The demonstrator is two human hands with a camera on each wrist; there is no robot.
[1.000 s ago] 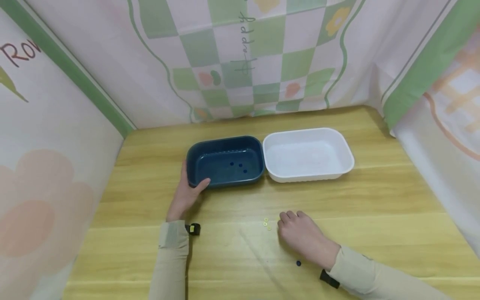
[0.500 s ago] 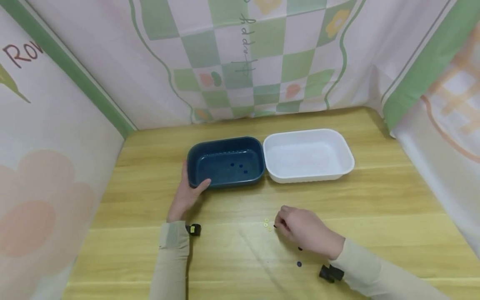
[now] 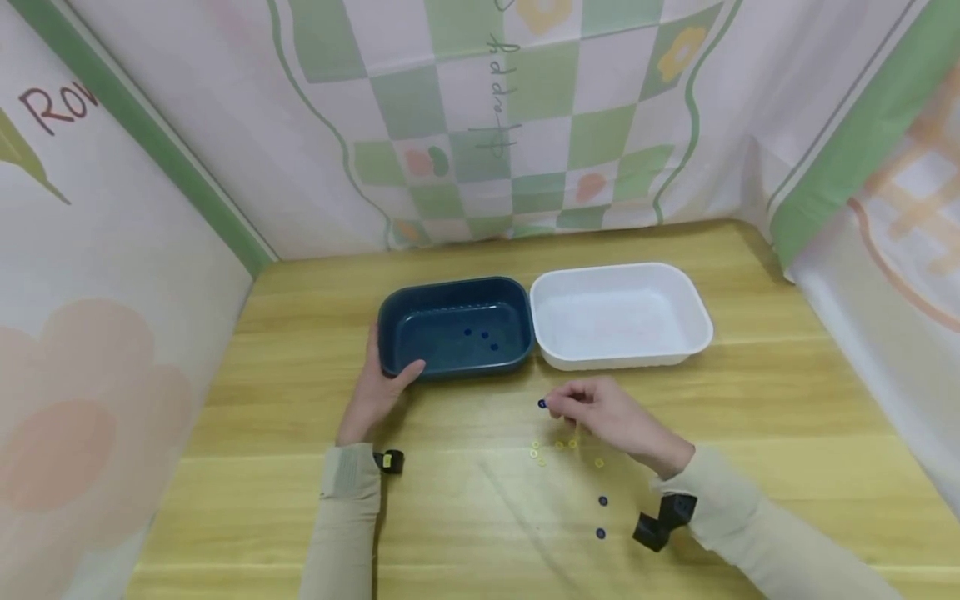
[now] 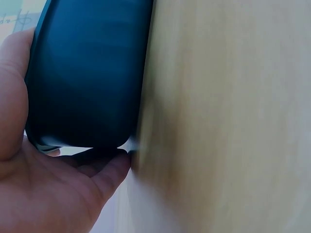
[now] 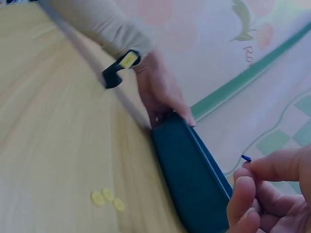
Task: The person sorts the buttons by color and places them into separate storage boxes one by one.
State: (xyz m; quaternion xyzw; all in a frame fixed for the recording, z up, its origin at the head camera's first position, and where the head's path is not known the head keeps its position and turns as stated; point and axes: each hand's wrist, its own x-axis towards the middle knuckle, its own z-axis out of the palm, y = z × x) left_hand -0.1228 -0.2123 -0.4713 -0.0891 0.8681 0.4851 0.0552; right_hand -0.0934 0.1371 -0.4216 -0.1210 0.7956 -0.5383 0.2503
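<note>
My left hand (image 3: 370,398) grips the left end of a dark blue plastic basin (image 3: 457,369), its thumb on the front rim and the fingers along the end wall. Three small blue buttons (image 3: 484,335) lie inside that basin. Between thumb and fingertips, my right hand (image 3: 622,423) pinches another blue button (image 5: 246,158), raised over the table in front of where the two basins meet. Below and around this hand several yellow buttons (image 3: 534,453) lie on the wood. Two more blue buttons (image 3: 603,501) rest nearer the front, left of the right wrist.
A white basin (image 3: 622,363) stands right beside the blue one, with nothing seen inside. The wooden table (image 3: 300,333) backs onto a checked fabric curtain (image 3: 480,167), with more printed fabric at both sides. Each wrist carries a small black camera (image 3: 663,522).
My right hand has picked up a blue button and moved it up toward the basins, uncovering yellow buttons and a blue one on the table. The left hand keeps its hold on the blue basin.
</note>
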